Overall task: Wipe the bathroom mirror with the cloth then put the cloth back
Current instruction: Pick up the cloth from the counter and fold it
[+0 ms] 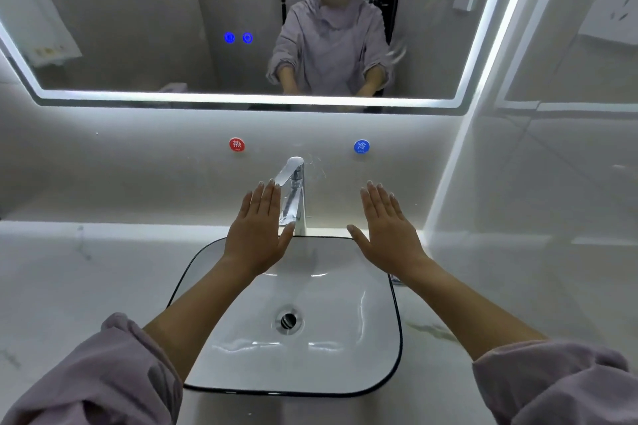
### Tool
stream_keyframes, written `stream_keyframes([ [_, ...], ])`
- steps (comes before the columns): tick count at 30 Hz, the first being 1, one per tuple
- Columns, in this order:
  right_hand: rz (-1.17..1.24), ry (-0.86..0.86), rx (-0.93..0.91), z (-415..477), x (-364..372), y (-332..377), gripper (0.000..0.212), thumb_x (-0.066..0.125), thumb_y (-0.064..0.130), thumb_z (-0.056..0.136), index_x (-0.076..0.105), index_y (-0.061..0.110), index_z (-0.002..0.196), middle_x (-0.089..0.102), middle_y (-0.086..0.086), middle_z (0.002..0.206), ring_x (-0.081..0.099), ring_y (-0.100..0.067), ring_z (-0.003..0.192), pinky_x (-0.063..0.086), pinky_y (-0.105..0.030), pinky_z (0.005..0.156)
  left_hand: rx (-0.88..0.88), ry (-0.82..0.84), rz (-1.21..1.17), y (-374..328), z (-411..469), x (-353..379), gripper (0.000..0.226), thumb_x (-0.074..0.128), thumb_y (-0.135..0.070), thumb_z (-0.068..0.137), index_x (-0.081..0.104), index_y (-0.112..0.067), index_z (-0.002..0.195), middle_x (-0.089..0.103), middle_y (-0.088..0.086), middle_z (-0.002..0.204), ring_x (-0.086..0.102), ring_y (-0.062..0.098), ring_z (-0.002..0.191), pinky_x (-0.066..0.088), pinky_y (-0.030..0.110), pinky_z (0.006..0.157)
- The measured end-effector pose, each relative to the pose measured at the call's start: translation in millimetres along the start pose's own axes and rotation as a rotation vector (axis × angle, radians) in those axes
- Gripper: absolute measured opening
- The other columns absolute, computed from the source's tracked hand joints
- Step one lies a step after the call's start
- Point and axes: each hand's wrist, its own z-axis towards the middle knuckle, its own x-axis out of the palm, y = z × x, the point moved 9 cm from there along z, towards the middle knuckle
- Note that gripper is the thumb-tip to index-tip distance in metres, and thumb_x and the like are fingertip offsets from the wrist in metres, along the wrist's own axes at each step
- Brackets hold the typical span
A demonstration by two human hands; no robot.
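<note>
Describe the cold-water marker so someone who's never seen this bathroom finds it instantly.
Start at the white basin with the black rim and the chrome faucet behind it. On the wall above, below the lit mirror, two round discs flank the faucet. The cold marker is the blue one on the right; the red disc sits on the left.

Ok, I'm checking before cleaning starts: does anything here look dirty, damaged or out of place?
Curved smears mark the mirror at its lower right, and similar streaks show on the wall right of the faucet. Nothing looks broken or spilled. No cloth is in view.
</note>
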Motion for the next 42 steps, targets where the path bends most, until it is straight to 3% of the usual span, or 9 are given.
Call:
stream_keyframes([
  [7, 0.003, 0.025, 0.076, 0.8, 16.3, -12.5, 0.075, 0.028, 0.05, 0.101, -0.004, 0.006, 0.153, -0.01, -0.01, 0.161, -0.012, -0.021, 0.149, -0.01, -0.031, 0.12, 0.056, -0.003, -0.079, -10.3, 10.7, 9.1, 0.071, 0.034, -0.043, 0.098, 0.009, 0.0, 0.149, 0.011, 0.018, 0.158, 0.007, 0.029, 0.147, -0.004, 0.035, 0.119],
  [14, 0.003, 0.043, 0.151, -5.8, 25.4, -38.5, 0.074, 0.03, 0.048, 0.101, -0.002, 0.006, 0.153, -0.007, -0.01, 0.162, -0.009, -0.021, 0.149, -0.011, -0.03, 0.12, 0.101, 0.022, -0.092, -29.4, 29.2, 30.1, 0.073, 0.025, -0.048, 0.098, -0.001, -0.003, 0.15, -0.002, 0.013, 0.16, -0.004, 0.024, 0.148, -0.01, 0.032, 0.118],
  [22, -0.015, 0.084, 0.282, -12.1, 34.6, -91.8, 0.074, 0.028, 0.049, 0.101, -0.002, 0.005, 0.153, -0.005, -0.011, 0.162, -0.007, -0.021, 0.15, -0.006, -0.03, 0.12, 0.169, 0.042, -0.151, -68.2, 60.8, 52.1, 0.072, 0.025, -0.048, 0.098, -0.002, -0.006, 0.15, -0.003, 0.01, 0.16, -0.005, 0.023, 0.148, -0.016, 0.028, 0.114],
  [36, 0.091, 0.134, 0.461, -15.7, 83.0, -177.2, 0.072, 0.03, 0.047, 0.101, 0.002, 0.007, 0.154, 0.0, -0.008, 0.163, -0.002, -0.019, 0.15, 0.0, -0.028, 0.12, 0.314, 0.199, -0.187, -155.7, 122.5, 134.3, 0.072, 0.019, -0.05, 0.098, -0.002, -0.004, 0.15, -0.001, 0.012, 0.16, -0.004, 0.024, 0.148, -0.006, 0.034, 0.119],
  [42, 0.228, 0.183, 0.596, -18.0, 125.2, -205.2, 0.068, 0.034, 0.044, 0.101, 0.006, 0.012, 0.155, 0.006, -0.003, 0.163, 0.004, -0.016, 0.149, 0.011, -0.028, 0.119, 0.326, 0.385, -0.226, -184.7, 145.7, 195.3, 0.072, 0.018, -0.052, 0.098, 0.001, -0.006, 0.15, 0.003, 0.011, 0.16, 0.0, 0.023, 0.148, -0.002, 0.034, 0.119],
])
